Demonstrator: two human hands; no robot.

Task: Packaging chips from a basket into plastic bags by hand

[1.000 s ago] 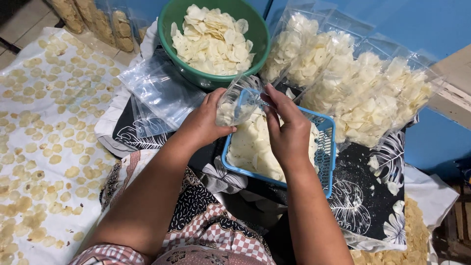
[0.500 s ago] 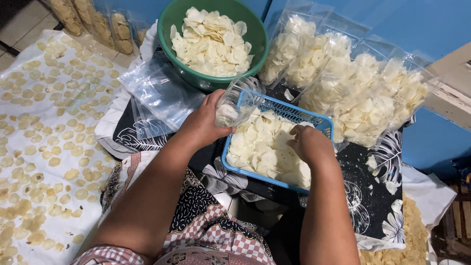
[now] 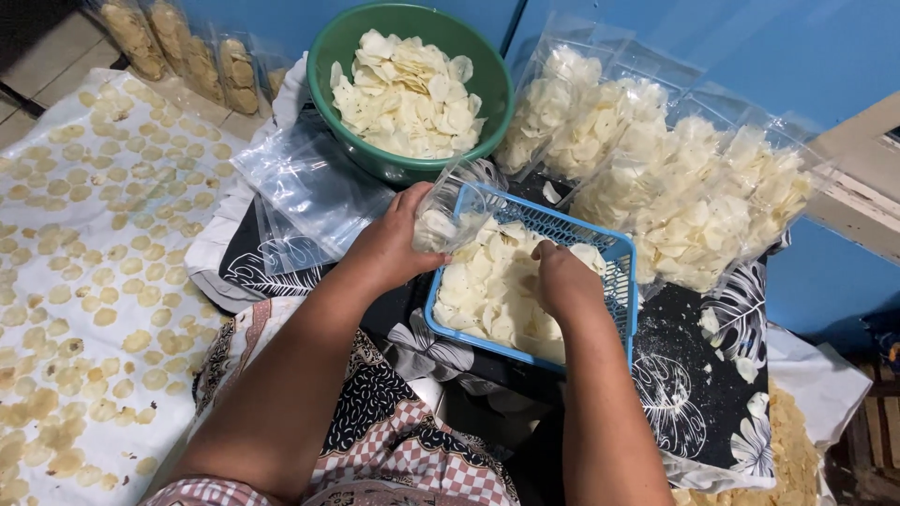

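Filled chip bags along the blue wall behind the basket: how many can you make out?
4 at least: filled chip bags and lean in a row right of the green bowl. They overlap, so more may be hidden.

- A green bowl (image 3: 330,56) heaped with pale chips sits at the top.
- Filled clear bags (image 3: 675,187) lean along the blue wall (image 3: 750,47).
- Empty flat bags (image 3: 314,183) lie left of the bowl.
- Small round chips are spread over a white sheet (image 3: 84,281) on the left.
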